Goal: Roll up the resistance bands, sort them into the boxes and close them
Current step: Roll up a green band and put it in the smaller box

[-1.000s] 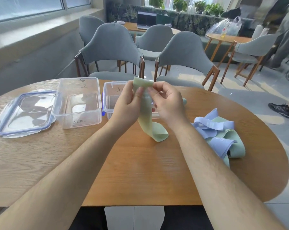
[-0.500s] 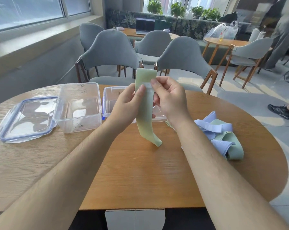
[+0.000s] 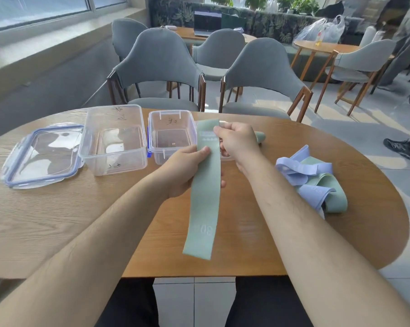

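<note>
A flat green resistance band (image 3: 205, 204) hangs lengthwise over the table in front of me. My right hand (image 3: 237, 140) pinches its top end, and my left hand (image 3: 187, 171) grips its left edge a little lower. Behind them stand two open clear boxes, a larger one (image 3: 115, 140) on the left and a smaller one (image 3: 169, 135) beside it. A loose pile of blue and green bands (image 3: 310, 180) lies to the right. Another green piece (image 3: 260, 136) shows just beyond my right hand.
A clear lid with a blue rim (image 3: 42, 154) lies flat at the far left of the round wooden table (image 3: 57, 220). Grey chairs (image 3: 159, 67) stand along the far side. A person's shoe (image 3: 400, 147) is on the floor at the right.
The band has been drawn out longer and now hangs lower toward me. My left hand slid down its edge while the right hand stayed at the top end.
</note>
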Tool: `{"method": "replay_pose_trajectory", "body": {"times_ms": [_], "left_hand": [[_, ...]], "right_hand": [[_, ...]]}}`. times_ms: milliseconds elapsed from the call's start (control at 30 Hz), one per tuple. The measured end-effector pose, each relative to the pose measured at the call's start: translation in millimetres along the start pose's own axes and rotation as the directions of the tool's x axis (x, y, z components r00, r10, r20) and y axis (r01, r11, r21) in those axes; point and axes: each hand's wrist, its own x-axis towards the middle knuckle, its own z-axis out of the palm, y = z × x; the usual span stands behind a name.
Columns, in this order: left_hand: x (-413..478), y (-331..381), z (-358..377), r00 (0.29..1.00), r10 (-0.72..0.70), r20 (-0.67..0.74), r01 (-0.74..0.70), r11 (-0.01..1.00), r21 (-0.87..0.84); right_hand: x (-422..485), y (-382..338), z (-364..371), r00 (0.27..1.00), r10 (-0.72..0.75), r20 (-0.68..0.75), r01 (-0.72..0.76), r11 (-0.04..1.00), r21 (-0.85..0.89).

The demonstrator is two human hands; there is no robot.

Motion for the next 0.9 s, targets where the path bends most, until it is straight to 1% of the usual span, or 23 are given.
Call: {"method": "replay_pose_trajectory", "body": {"times_ms": [67, 133, 233, 300, 400, 433, 500, 533, 567, 600, 633, 800, 833, 900], "left_hand": [[1.8, -20.4, -2.0, 0.993, -0.100, -0.054, 0.103, 0.994, 0.043], [7.0, -44.6, -5.7, 0.979, -0.162, -0.120, 0.176, 0.978, 0.115], [17.1, -71.1, -13.7, 0.970, -0.154, -0.189, 0.199, 0.949, 0.247], [20.5, -75.9, -16.0, 0.967, -0.085, -0.242, 0.175, 0.909, 0.379], [26.8, -75.8, -17.6, 0.942, 0.057, -0.332, 0.160, 0.792, 0.590], [28.0, -75.4, -17.9, 0.935, 0.110, -0.337, 0.150, 0.739, 0.657], [29.2, -75.8, -18.4, 0.917, 0.266, -0.296, 0.103, 0.560, 0.822], [31.2, -78.0, -21.0, 0.901, 0.340, -0.271, 0.084, 0.476, 0.876], [33.9, -80.3, -24.4, 0.885, 0.380, -0.268, 0.081, 0.441, 0.894], [36.2, -81.8, -27.1, 0.875, 0.388, -0.288, 0.090, 0.456, 0.886], [38.8, -83.7, -29.0, 0.869, 0.382, -0.314, 0.093, 0.498, 0.862], [50.5, -79.7, -25.8, 0.833, 0.401, -0.380, 0.006, 0.681, 0.732], [54.3, -77.9, -26.4, 0.827, 0.392, -0.404, 0.007, 0.710, 0.704], [62.3, -75.6, -28.8, 0.821, 0.375, -0.430, 0.021, 0.733, 0.680]], "right_hand": [[-3.7, 21.9, 2.8, 0.997, 0.074, 0.027, -0.071, 0.994, -0.082], [-7.4, 44.3, 5.5, 0.990, 0.136, 0.048, -0.126, 0.979, -0.162], [-9.3, 68.3, 8.9, 0.985, 0.160, 0.065, -0.137, 0.954, -0.266], [-8.8, 75.6, 10.8, 0.987, 0.150, 0.061, -0.126, 0.948, -0.293], [-5.7, 80.4, 12.8, 0.992, 0.113, 0.047, -0.095, 0.954, -0.283], [-4.7, 81.0, 13.0, 0.994, 0.094, 0.046, -0.076, 0.949, -0.306], [-2.9, 82.4, 12.2, 0.996, 0.070, 0.049, -0.048, 0.929, -0.368], [-2.5, 82.9, 11.8, 0.996, 0.065, 0.054, -0.040, 0.922, -0.385], [-1.7, 84.1, 11.7, 0.996, 0.061, 0.061, -0.032, 0.920, -0.390], [-1.0, 85.1, 11.7, 0.996, 0.056, 0.069, -0.025, 0.921, -0.389], [0.0, 86.7, 11.9, 0.996, 0.050, 0.080, -0.015, 0.923, -0.385], [2.6, 94.8, 13.7, 0.986, 0.032, 0.163, 0.020, 0.951, -0.309], [2.9, 95.3, 13.5, 0.984, 0.025, 0.176, 0.027, 0.958, -0.287], [3.6, 95.3, 12.2, 0.982, 0.020, 0.187, 0.026, 0.970, -0.241]]}}
